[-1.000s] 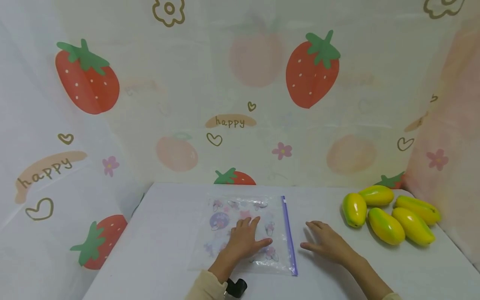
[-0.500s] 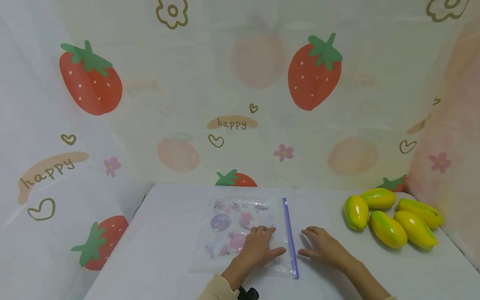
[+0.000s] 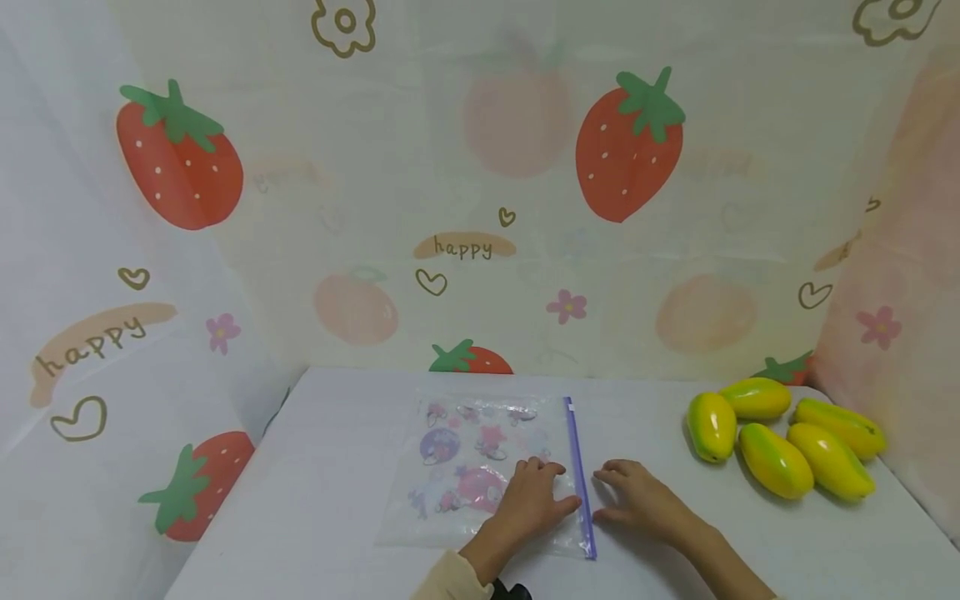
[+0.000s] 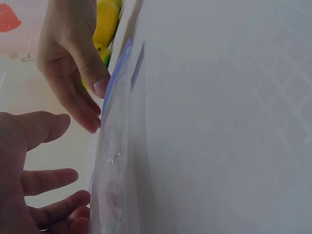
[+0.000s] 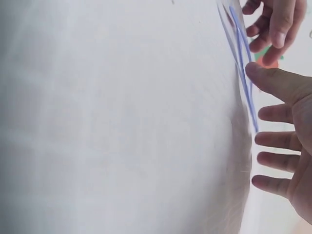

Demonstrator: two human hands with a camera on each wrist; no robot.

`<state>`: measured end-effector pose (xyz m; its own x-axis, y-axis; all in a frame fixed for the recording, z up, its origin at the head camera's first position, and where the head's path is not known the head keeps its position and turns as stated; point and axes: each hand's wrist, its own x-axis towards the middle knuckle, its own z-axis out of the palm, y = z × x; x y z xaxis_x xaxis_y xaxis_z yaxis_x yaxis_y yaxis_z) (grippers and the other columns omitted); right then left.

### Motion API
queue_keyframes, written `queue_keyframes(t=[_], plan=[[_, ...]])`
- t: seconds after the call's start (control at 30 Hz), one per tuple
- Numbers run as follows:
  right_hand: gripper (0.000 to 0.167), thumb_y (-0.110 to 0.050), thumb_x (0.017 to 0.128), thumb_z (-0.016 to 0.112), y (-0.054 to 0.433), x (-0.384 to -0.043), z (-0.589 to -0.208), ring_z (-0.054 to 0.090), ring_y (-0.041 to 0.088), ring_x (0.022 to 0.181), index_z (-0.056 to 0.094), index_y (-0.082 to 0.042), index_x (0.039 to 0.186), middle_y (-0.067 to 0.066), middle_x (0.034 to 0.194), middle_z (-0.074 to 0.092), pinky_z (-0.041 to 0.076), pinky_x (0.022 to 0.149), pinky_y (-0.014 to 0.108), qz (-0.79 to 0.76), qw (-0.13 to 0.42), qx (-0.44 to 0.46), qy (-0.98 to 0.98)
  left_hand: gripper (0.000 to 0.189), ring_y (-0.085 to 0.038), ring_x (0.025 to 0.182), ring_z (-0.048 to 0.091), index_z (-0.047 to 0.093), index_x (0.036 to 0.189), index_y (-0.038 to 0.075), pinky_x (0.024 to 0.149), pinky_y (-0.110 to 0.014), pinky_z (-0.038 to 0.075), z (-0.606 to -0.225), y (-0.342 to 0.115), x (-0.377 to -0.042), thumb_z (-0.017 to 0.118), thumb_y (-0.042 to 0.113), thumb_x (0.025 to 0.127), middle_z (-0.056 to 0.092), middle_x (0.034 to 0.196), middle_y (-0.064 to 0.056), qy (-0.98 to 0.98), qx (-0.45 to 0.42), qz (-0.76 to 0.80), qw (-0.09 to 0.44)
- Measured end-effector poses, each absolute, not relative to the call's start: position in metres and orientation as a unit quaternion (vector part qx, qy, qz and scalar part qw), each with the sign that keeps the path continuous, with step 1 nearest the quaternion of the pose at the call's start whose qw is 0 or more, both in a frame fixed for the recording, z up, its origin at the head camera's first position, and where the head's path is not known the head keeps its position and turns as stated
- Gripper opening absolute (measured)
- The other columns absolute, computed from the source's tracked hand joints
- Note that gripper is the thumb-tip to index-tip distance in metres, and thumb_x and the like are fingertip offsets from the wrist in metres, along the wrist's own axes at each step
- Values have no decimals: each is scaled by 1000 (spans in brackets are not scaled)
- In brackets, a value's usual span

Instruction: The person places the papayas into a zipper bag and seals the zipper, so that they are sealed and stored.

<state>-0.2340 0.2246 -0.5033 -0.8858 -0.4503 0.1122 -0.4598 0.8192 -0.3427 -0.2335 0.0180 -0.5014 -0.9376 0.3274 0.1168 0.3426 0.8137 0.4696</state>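
A clear zip bag (image 3: pixel 441 446) printed with pink and purple cartoon figures lies flat on the white table. Its purple zip edge (image 3: pixel 576 450) faces right. My left hand (image 3: pixel 528 498) is over the bag's lower right part, fingers spread and slightly bent, thumb by the zip edge. Just right of that edge is my right hand (image 3: pixel 643 502), its fingertips close to the strip. In the right wrist view the right hand (image 5: pixel 292 122) has extended fingers and holds nothing. The left wrist view shows the left hand (image 4: pixel 29 165) with loose, parted fingers beside the bag (image 4: pixel 109 185).
Several yellow-green mangoes (image 3: pixel 776 460) lie grouped at the right of the white table (image 3: pixel 315 483). A pale curtain (image 3: pixel 450 167) printed with strawberries and the word "happy" hangs behind and at the sides. A black object (image 3: pixel 513 592) shows below the left wrist.
My left hand has slid right and nearer across the bag toward the zip edge. My right hand has come slightly left and nearer, closer to the strip. The bag stays almost in place.
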Motion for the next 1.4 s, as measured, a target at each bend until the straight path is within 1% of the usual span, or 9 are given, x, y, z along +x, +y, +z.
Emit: queue_keyframes(t=[0.2, 0.37, 0.47, 0.7, 0.87, 1.03, 1.17, 1.4], plan=[[51, -35, 77, 79, 223, -231, -501, 56, 41, 114, 67, -4, 116, 20, 121, 61, 48, 95, 56, 168, 35, 267, -948, 39, -24, 88, 54, 68, 110, 8, 77, -29, 47, -502, 25, -232, 74, 34, 81, 60, 94, -9, -948, -186, -255, 38], [45, -33, 75, 79, 221, -230, -502, 57, 40, 111, 70, -6, 110, 20, 117, 62, 48, 94, 55, 157, 52, 286, -944, 37, -25, 85, 58, 68, 106, 6, 73, -29, 47, -504, 29, -231, 74, 31, 79, 63, 90, -9, -944, -178, -273, 45], [44, -33, 76, 79, 220, -229, -503, 58, 40, 110, 71, -7, 110, 19, 117, 62, 49, 93, 54, 152, 57, 290, -943, 37, -25, 83, 58, 68, 105, 5, 71, -29, 47, -506, 30, -231, 74, 31, 79, 63, 87, -8, -943, -172, -281, 44], [44, -32, 76, 79, 220, -229, -505, 57, 39, 111, 71, -8, 112, 18, 118, 62, 49, 92, 55, 156, 63, 291, -942, 41, -26, 82, 56, 65, 101, 5, 70, -31, 46, -507, 33, -233, 75, 38, 79, 60, 86, -9, -942, -139, -306, 23], [42, -32, 76, 79, 218, -229, -506, 58, 39, 109, 71, -8, 110, 17, 115, 63, 50, 92, 54, 156, 69, 299, -939, 42, -26, 80, 56, 65, 98, 7, 65, -31, 45, -509, 37, -234, 77, 41, 77, 59, 85, -9, -948, -119, -295, 28], [44, -31, 76, 79, 216, -229, -503, 58, 39, 109, 70, -7, 112, 18, 115, 62, 49, 92, 55, 162, 49, 292, -941, 40, -26, 80, 57, 66, 96, 7, 64, -32, 46, -510, 39, -233, 79, 37, 73, 61, 85, -9, -950, -111, -287, 47], [47, -32, 77, 79, 216, -229, -503, 58, 40, 110, 70, -7, 114, 18, 117, 63, 49, 93, 55, 159, 36, 285, -944, 38, -27, 82, 57, 66, 98, 6, 65, -32, 47, -509, 39, -232, 77, 33, 74, 61, 86, -10, -949, -112, -290, 47], [46, -33, 79, 77, 215, -232, -505, 58, 39, 112, 69, -6, 116, 18, 120, 63, 48, 94, 54, 157, 48, 298, -940, 35, -27, 80, 56, 66, 99, 5, 65, -31, 45, -509, 39, -232, 75, 26, 73, 62, 87, -10, -948, -122, -291, 50]])
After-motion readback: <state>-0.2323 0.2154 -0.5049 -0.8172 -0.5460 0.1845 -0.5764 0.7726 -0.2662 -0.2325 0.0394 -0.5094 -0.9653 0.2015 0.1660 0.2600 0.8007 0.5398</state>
